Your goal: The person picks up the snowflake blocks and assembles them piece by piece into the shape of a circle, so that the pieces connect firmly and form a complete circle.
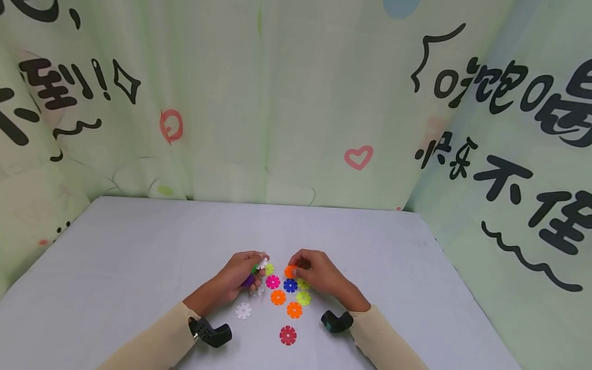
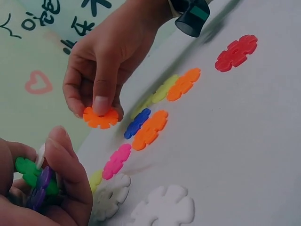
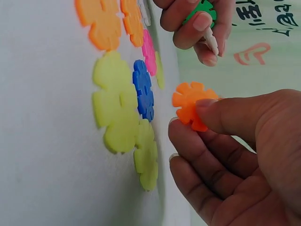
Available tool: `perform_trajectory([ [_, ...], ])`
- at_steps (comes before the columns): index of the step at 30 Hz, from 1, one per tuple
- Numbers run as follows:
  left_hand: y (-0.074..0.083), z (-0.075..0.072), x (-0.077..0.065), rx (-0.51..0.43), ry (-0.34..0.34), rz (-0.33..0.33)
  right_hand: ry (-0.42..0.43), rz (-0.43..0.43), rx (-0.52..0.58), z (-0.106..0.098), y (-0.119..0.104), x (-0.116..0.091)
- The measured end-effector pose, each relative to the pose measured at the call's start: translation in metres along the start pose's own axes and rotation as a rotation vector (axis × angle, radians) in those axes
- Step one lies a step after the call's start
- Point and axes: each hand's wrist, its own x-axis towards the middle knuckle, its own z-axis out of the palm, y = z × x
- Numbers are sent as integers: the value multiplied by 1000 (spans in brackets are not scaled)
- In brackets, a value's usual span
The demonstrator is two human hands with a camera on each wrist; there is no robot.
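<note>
My right hand (image 1: pixel 319 270) pinches an orange flower-shaped disc (image 3: pixel 186 104) between thumb and fingers, raised above the table. Facing it, my left hand (image 1: pixel 237 273) curls its fingers round several joined discs: a green one (image 2: pixel 28 170), a purple one (image 2: pixel 41 187) and a white one (image 3: pixel 211 41) set edge-on. Part of this cluster is hidden by the fingers. Below and between the hands lie a pink disc (image 1: pixel 273 281), a blue disc (image 1: pixel 290 285) and two more orange discs, one of them (image 1: pixel 278 297) under the pink one. Yellow discs (image 1: pixel 303 297) lie beneath the right hand.
A white disc (image 1: pixel 243 311) lies nearer me on the left, and a red disc (image 1: pixel 288 335) is the closest to me. The white table (image 1: pixel 139 257) meets a printed curtain (image 1: pixel 222 103) at its back and sides.
</note>
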Motion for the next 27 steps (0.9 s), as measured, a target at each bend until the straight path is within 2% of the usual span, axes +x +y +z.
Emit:
perform_trajectory([
  [9,4,0,2,-50,-18,-9,46,-36,13,1,-3,4],
  [18,4,3,1,-49,22,-11,48,-45,78,3,-7,6],
  [27,1,5,3,-50,2,-7,82,-90,105,6,-12,8],
])
